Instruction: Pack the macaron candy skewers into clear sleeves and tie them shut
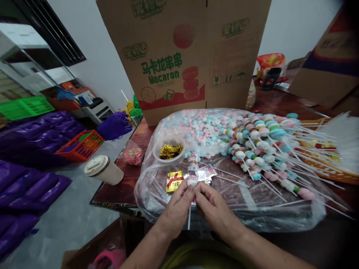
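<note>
Side by side at the table's front edge, my left hand (178,205) and my right hand (212,204) pinch the lower end of a marshmallow skewer (192,164) in a printed clear wrapper. It points away from me, and its white stick comes out below my fingers. Just beyond my left hand lies a gold packet (174,181) marked "TWIST". Silvery printed wrappers (206,172) are partly behind my right hand. A round clear tub (169,151) holds gold twist ties (170,151). Several unwrapped marshmallow skewers (260,145) are piled to the right.
Loose pastel marshmallows (207,127) lie on a clear plastic sheet (269,215). Behind stands a tall cardboard box (168,89). A lidded cup (104,170) and a bag of pink candy (133,155) stand left. An orange basket (316,160) with white sticks is at right.
</note>
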A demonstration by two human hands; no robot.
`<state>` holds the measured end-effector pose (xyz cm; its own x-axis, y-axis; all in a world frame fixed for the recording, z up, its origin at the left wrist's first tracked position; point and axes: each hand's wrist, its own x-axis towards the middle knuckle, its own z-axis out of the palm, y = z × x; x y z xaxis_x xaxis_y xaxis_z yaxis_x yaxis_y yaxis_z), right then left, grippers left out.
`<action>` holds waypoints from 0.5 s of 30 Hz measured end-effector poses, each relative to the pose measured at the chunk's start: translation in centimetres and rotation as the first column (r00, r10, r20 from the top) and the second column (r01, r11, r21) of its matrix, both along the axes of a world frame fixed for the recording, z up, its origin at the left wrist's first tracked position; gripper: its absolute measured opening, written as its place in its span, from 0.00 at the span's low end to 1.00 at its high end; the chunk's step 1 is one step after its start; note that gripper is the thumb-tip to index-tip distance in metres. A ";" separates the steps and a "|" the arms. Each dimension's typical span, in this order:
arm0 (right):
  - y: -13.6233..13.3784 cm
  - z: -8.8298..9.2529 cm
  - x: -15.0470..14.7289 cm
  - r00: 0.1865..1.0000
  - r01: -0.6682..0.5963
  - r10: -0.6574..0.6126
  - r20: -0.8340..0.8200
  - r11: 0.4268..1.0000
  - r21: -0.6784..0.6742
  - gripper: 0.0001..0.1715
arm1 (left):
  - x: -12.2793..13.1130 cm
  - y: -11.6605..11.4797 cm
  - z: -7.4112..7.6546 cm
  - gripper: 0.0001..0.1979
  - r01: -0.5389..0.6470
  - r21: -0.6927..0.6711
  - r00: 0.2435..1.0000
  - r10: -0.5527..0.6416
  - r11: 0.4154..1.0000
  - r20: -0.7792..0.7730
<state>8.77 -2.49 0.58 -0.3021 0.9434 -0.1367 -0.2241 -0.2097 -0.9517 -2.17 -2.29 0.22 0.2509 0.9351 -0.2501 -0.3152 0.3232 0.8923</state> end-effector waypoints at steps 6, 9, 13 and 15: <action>0.0 -1.5 -0.2 0.980 -0.165 0.138 -0.143 0.966 -0.200 0.23 | -0.8 0.1 -0.5 0.24 0.059 -0.056 0.987 -0.067 0.997 -0.148; -0.1 -2.0 1.3 0.995 -0.084 0.074 -0.062 0.981 -0.177 0.23 | -0.5 0.7 0.2 0.19 -0.037 0.099 0.926 0.071 0.994 -0.371; -1.0 -2.1 5.0 0.978 0.172 -0.178 0.112 0.983 0.068 0.19 | 2.5 0.5 0.3 0.18 0.205 0.269 0.753 0.024 0.941 -0.657; -1.9 -2.7 7.7 0.921 0.298 -0.327 0.211 0.941 0.158 0.22 | 4.2 0.4 0.0 0.16 0.564 0.246 0.591 -0.178 0.788 -0.787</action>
<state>16.42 -4.41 -2.15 0.0372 0.9982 -0.0464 -0.0306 -0.0453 -0.9985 2.07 -1.84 0.23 0.5317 0.8398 -0.1094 0.5106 -0.2149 0.8326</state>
